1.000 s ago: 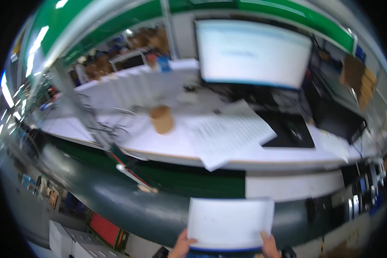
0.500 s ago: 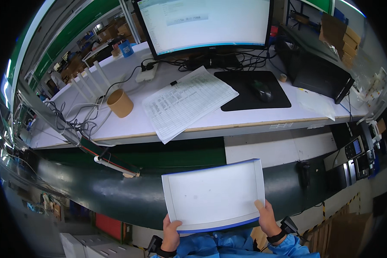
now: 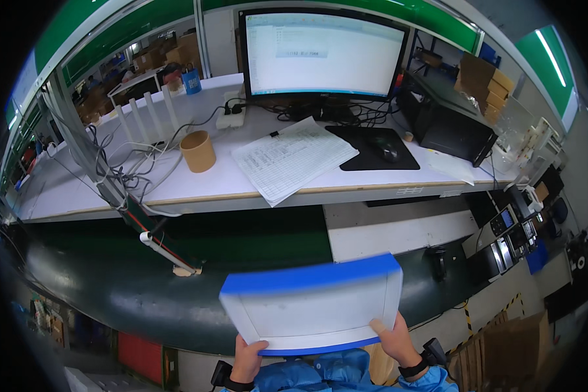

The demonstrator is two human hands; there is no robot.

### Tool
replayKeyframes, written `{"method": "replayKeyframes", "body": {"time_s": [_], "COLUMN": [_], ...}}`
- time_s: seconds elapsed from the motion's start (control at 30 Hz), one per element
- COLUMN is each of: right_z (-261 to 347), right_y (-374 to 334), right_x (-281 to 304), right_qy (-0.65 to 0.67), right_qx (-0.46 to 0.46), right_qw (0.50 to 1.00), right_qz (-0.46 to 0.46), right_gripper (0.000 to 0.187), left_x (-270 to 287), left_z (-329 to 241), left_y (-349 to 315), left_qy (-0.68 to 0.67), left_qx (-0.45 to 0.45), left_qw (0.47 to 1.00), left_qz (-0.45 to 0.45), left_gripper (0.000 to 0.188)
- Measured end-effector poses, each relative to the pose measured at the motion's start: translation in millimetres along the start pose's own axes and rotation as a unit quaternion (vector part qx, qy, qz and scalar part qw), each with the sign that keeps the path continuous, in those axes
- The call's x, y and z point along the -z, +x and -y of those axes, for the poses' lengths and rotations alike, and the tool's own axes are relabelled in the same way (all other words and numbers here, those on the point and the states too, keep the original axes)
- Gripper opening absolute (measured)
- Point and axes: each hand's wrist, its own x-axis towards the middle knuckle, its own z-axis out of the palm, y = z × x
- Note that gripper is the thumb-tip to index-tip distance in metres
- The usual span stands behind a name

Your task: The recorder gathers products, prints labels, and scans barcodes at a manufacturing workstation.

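Observation:
A shallow box or box lid (image 3: 310, 317), white inside with bright blue outer sides, is held in front of me over the dark green surface. It is tilted so that its far blue side shows, and nothing lies in it. My left hand (image 3: 247, 359) grips the near left corner, thumb over the rim. At the near right corner, my right hand (image 3: 398, 345) is closed on the rim, its thumb resting on the inside. The fingers under the box are hidden. Each wrist wears a black strap with a small device.
Beyond stands a white desk with a monitor (image 3: 323, 55), clipped paper sheets (image 3: 294, 160), a mouse (image 3: 387, 149) on a black pad and a brown cardboard tube (image 3: 198, 151). A black machine (image 3: 444, 121) sits at the right. A metal post (image 3: 88, 144) with cables rises at the left.
The box has tipped, so its far blue side now shows where mostly the white inside did. Both hands keep their hold. The view has shifted, showing more of the monitor's top.

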Motion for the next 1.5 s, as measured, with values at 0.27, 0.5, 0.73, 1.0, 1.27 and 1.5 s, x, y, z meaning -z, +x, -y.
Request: {"method": "replayKeyframes", "body": {"time_s": [0.27,0.5,0.73,1.0,1.27,1.5], "right_z": [-21.0,-28.3,-33.5,-45.6,-28.0,-35.7], "right_y": [-9.2,-23.4,-44.9,-49.8,-21.4,28.4], "right_x": [-2.1,-19.1,-16.2,-8.8,4.7,22.4], "right_qy": [-0.262,-0.149,-0.153,-0.099,0.052,0.089], "right_qx": [0.269,0.008,0.032,-0.019,-0.215,-0.240], "right_qw": [0.925,0.989,0.988,0.993,0.975,0.945], "right_qz": [0.050,0.024,-0.016,-0.058,0.016,0.205], "right_gripper": [0.041,0.049,0.046,0.047,0.060,0.070], "left_x": [44.0,39.4,36.0,27.6,26.3,43.6], "left_z": [20.1,6.1,4.6,-0.2,-9.9,-3.2], "left_y": [17.3,-3.3,-1.9,37.3,29.6,29.0], "left_qy": [0.106,0.126,0.157,0.246,-0.008,0.010], "left_qx": [-0.140,0.051,0.109,0.129,0.166,0.146], "left_qw": [0.978,0.990,0.980,0.961,0.984,0.989], "left_qz": [0.112,-0.041,-0.049,0.014,0.057,0.033], "left_gripper": [0.030,0.045,0.047,0.049,0.052,0.048]}}
